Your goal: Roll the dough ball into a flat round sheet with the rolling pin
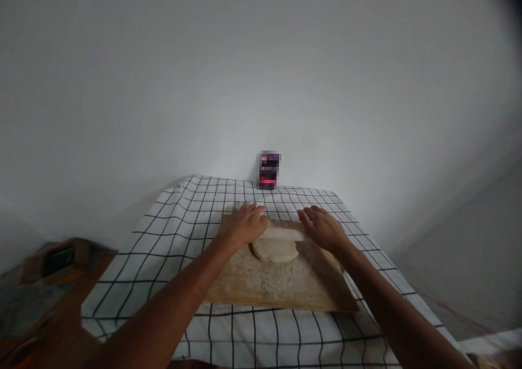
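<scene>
Both hands lie over a pale, floury rolling pin (285,231). At far left, low beside the table, sits an open brown cardboard box (61,261). Left hand (247,222) has its fingers stretched forward and spread. Between the hands, on the pin's near side, flat cream-coloured dough (276,250) rests on a flour-dusted, rectangular wooden board (261,293), over a white cloth with black grid lines (204,195). Right hand (321,227) angles inward; whether it grips cannot be told.
</scene>
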A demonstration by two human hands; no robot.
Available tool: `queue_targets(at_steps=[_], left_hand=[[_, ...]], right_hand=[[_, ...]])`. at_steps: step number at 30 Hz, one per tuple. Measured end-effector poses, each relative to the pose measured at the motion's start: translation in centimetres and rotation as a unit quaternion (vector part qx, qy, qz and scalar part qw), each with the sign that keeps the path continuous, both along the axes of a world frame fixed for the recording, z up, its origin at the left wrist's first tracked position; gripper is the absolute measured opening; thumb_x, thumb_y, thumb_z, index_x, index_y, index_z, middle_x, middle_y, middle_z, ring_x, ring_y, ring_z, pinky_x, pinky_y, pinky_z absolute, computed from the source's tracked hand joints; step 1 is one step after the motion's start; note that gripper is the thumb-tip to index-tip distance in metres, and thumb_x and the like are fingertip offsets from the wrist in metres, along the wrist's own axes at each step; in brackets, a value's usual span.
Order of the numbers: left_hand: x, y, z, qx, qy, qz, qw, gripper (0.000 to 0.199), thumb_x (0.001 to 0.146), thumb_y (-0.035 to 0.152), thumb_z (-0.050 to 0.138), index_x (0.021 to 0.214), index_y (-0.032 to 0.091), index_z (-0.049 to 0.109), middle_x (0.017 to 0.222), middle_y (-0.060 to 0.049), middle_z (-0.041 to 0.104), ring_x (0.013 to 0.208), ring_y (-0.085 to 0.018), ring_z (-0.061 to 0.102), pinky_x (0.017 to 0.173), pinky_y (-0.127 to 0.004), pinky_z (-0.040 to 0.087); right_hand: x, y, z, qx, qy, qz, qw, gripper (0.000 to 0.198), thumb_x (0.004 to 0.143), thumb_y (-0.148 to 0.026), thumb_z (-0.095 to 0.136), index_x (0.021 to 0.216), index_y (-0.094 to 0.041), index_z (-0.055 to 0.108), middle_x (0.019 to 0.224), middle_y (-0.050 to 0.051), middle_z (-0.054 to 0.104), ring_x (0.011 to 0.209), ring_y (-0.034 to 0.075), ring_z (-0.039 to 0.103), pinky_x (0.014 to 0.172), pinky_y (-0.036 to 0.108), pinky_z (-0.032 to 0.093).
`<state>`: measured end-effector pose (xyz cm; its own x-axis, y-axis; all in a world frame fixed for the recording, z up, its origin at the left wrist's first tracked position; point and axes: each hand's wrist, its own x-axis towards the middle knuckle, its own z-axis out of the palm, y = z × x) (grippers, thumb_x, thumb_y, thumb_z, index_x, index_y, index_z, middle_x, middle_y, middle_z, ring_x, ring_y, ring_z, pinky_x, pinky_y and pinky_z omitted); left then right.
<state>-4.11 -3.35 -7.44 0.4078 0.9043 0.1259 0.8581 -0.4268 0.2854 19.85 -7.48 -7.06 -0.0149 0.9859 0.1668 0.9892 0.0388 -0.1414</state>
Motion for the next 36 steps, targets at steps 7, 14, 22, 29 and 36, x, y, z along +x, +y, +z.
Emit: queue_targets(at_steps=[7, 14, 22, 29, 36], left_hand=[[0.8, 0.8, 0.4, -0.001, -0.007, 0.045, 0.999, 0.038, 0.105, 0.029, 0.045, 0.131, 0.021, 0.070, 0.151, -0.013, 0.066, 0.148, -0.036, 0.052, 0.122, -0.062, 0.039], [0.7, 0.4, 0.4, 0.016, -0.004, 0.027, 0.999, 0.036, 0.105, 0.027, 0.044, 0.128, 0.018, 0.070, 0.144, -0.015, 0.070, 0.144, -0.034, 0.055, 0.120, -0.058, 0.043], [0.3, -1.4, -0.2, 0.095, 0.004, -0.006, 0.995, 0.035, 0.101, 0.021, 0.051, 0.128, 0.017, 0.072, 0.133, -0.014, 0.076, 0.137, -0.031, 0.062, 0.121, -0.047, 0.046], [-0.1, -3.1, -0.2, 0.120, 0.031, -0.023, 0.992, 0.044, 0.102, 0.017, 0.046, 0.141, 0.014, 0.067, 0.140, -0.014, 0.074, 0.138, -0.030, 0.064, 0.123, -0.045, 0.047], [-1.4, -6.9, -0.2, 0.184, 0.029, -0.074, 0.980, 0.042, 0.104, 0.012, 0.042, 0.136, 0.011, 0.069, 0.147, -0.015, 0.070, 0.143, -0.027, 0.061, 0.126, -0.045, 0.046]], right_hand=[[1.1, 5.4, -0.8, -0.033, 0.018, 0.064, 0.997, 0.040, 0.113, -0.039, 0.040, 0.107, -0.020, 0.076, 0.113, 0.011, 0.079, 0.112, 0.022, 0.071, 0.095, 0.028, 0.048], [1.3, 3.7, -1.1, -0.044, 0.027, 0.079, 0.996, 0.044, 0.114, -0.034, 0.035, 0.114, -0.020, 0.076, 0.122, 0.013, 0.079, 0.115, 0.023, 0.072, 0.099, 0.031, 0.051], [0.2, -2.5, -1.6, -0.006, 0.026, 0.043, 0.999, 0.044, 0.113, -0.032, 0.031, 0.129, -0.022, 0.071, 0.140, 0.012, 0.072, 0.135, 0.025, 0.063, 0.109, 0.037, 0.049], [-2.2, -7.3, -1.4, 0.046, 0.020, -0.007, 0.999, 0.050, 0.114, -0.033, 0.026, 0.120, -0.020, 0.074, 0.151, 0.014, 0.066, 0.139, 0.027, 0.062, 0.114, 0.043, 0.049], [-3.4, -10.9, -2.9, 0.105, 0.042, -0.012, 0.993, 0.045, 0.113, -0.033, 0.034, 0.127, -0.020, 0.074, 0.149, 0.012, 0.068, 0.146, 0.026, 0.057, 0.125, 0.045, 0.041]])
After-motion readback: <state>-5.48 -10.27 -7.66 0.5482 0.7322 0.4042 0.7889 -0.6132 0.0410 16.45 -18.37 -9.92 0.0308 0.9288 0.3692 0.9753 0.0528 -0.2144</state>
